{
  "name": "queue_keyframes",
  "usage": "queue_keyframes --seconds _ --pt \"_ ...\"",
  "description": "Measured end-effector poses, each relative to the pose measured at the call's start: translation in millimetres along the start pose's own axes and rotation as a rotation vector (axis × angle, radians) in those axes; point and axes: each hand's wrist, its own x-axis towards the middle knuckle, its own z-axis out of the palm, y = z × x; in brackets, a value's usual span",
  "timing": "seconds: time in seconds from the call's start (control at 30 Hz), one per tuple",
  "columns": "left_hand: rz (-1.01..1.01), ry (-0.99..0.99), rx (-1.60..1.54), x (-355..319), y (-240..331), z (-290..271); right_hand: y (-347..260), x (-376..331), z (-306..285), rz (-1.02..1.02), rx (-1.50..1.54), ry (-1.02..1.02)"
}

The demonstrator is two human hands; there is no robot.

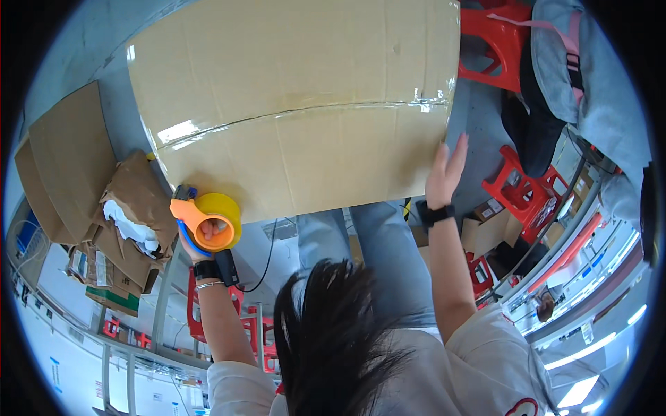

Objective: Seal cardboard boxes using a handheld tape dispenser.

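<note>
Your left hand (pixel 208 232) is clenched through the core of an orange tape dispenser (pixel 201 222); fingers show inside the ring. It carries a yellowish tape roll (pixel 223 208) and has a blue part along its lower left side. The dispenser sits at the near left corner of the big cardboard box (pixel 298 104), touching or just off the box's near edge; can't tell which.

Your right hand (pixel 444 173) is released, flat, fingers together and stretched out, pressed against the box's right edge near its near right corner. It grips nothing.

The box fills the upper middle of the view. A strip of clear tape (pixel 298 114) runs along its centre seam from the left edge to the right edge, glossy, with a wrinkled end at the right edge.

Both wrists wear black bands (pixel 433 213); the left one also has a thin bracelet.

Left of the box: a flattened cardboard sheet (pixel 66 159), then a heap of torn brown cardboard and white paper scraps (pixel 128 222) just beside the dispenser.

Right of the box: red plastic stools (pixel 520 184) and another red stool at the top, with grey cloth (pixel 576 69) draped next to it.

Your dark hair (pixel 333 340) blocks the lower centre.
</note>
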Motion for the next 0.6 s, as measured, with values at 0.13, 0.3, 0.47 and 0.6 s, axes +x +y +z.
queue_keyframes --seconds 0.13,0.3,0.47,0.6 --pt "0.000 0.071 -0.032 2 -10 29 -77 29 61 -0.183 -0.445 -0.027" --pt "0.005 0.100 -0.113 0 -2 24 -204 -36 113 -0.436 -0.443 -0.294" --pt "0.047 0.188 -0.163 -1 -3 44 -299 -86 149 -1.164 -0.239 -0.809" --pt "0.050 0.241 -0.414 -17 -24 32 -348 -44 193 -1.709 -0.412 -0.574"
